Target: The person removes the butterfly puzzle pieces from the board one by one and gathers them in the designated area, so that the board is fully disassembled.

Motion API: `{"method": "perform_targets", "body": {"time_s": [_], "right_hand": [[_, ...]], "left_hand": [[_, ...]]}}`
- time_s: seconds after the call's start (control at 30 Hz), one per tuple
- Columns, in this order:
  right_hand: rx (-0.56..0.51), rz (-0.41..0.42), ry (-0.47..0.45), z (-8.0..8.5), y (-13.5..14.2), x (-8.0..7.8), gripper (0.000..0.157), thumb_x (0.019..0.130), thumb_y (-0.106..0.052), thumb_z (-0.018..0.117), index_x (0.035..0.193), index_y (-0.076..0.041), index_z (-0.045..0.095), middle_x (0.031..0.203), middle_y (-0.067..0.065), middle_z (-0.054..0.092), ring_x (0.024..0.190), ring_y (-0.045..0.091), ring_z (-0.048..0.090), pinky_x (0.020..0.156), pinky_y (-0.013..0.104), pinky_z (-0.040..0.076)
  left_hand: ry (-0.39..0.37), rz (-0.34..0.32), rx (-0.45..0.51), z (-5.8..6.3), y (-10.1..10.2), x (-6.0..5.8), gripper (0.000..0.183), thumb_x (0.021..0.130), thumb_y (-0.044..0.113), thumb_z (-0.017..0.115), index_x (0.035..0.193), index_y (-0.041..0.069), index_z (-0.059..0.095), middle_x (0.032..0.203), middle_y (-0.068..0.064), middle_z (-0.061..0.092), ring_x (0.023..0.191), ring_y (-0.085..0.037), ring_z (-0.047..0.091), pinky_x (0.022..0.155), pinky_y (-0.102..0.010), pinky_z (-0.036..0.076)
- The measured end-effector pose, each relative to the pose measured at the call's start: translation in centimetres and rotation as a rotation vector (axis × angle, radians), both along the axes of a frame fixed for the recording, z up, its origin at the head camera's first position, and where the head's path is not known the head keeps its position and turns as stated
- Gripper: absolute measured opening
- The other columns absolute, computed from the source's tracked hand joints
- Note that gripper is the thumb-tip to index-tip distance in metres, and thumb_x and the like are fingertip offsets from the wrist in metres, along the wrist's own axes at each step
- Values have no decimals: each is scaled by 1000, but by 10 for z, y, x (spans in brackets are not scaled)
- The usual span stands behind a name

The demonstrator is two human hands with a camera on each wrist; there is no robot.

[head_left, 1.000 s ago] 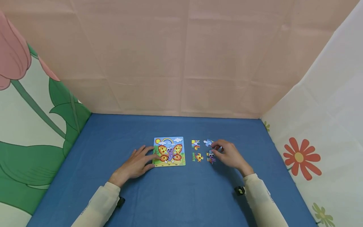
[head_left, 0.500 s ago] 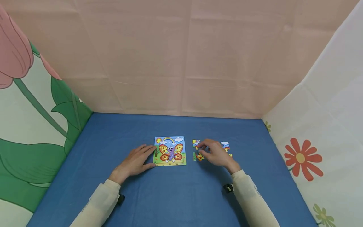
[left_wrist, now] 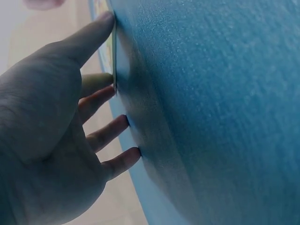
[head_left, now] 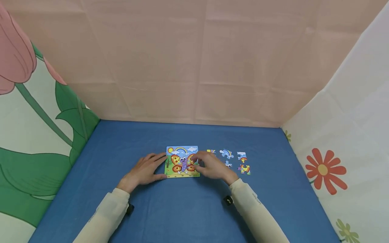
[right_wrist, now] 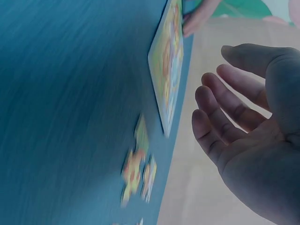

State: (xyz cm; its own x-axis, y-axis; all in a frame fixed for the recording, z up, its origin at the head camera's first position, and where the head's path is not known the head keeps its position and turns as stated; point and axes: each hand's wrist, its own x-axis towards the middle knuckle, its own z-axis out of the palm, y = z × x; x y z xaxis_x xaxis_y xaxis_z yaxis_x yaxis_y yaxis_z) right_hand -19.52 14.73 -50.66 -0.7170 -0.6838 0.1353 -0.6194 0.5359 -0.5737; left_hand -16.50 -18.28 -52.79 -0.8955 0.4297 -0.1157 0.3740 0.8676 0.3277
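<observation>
A square butterfly picture board [head_left: 181,164] lies flat on the blue surface in the head view. My left hand [head_left: 145,169] rests at its left side, thumb and fingertips right at the edge; the left wrist view shows the fingers fairly straight along it. Over the board's right edge hovers my right hand [head_left: 213,165], overlapping it in the head view. In the right wrist view this hand [right_wrist: 248,103] has loosely bent fingers, thumb apart, nothing between them. Jigsaw pieces lie right of the board, among them a rainbow piece [head_left: 226,154] and a yellow wing piece [head_left: 244,169].
Another sky-coloured piece [head_left: 242,156] sits at the far right of the group, and the right hand partly hides others. A blue cloth [head_left: 170,209] covers the table. Behind it rises a beige backdrop [head_left: 194,67], with flower-printed sheets on both sides.
My right hand has swept left from above the jigsaw pieces to the board's right edge, uncovering pieces on the right. My left hand's fingers have drawn back from the picture to its left edge.
</observation>
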Motion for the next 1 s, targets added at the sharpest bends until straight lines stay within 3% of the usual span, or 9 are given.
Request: {"method": "perform_targets", "body": {"time_s": [0.43, 0.67, 1.0], "right_hand": [[71, 93, -28, -12, -50, -8, 34, 105, -14, 80, 136, -2, 77, 121, 12, 76, 105, 22, 74, 95, 35, 62], [110, 79, -22, -18, -64, -10, 39, 105, -18, 81, 142, -5, 75, 123, 10, 74, 97, 15, 63, 86, 28, 54], [186, 37, -69, -21, -72, -11, 53, 105, -28, 83, 153, -10, 69, 132, 8, 73, 103, 13, 62, 91, 28, 57]], "left_hand": [[-17, 2, 13, 2, -2, -2, 86, 102, 53, 83, 171, 12, 51, 178, -12, 49, 160, -48, 47, 120, -76, 43], [-5, 5, 19, -1, -3, -5, 85, 100, 55, 84, 169, 14, 54, 178, -11, 50, 158, -47, 48, 117, -75, 45], [19, 19, 55, -3, -5, -9, 82, 93, 58, 90, 160, 17, 65, 176, -15, 51, 155, -47, 51, 116, -74, 45]]}}
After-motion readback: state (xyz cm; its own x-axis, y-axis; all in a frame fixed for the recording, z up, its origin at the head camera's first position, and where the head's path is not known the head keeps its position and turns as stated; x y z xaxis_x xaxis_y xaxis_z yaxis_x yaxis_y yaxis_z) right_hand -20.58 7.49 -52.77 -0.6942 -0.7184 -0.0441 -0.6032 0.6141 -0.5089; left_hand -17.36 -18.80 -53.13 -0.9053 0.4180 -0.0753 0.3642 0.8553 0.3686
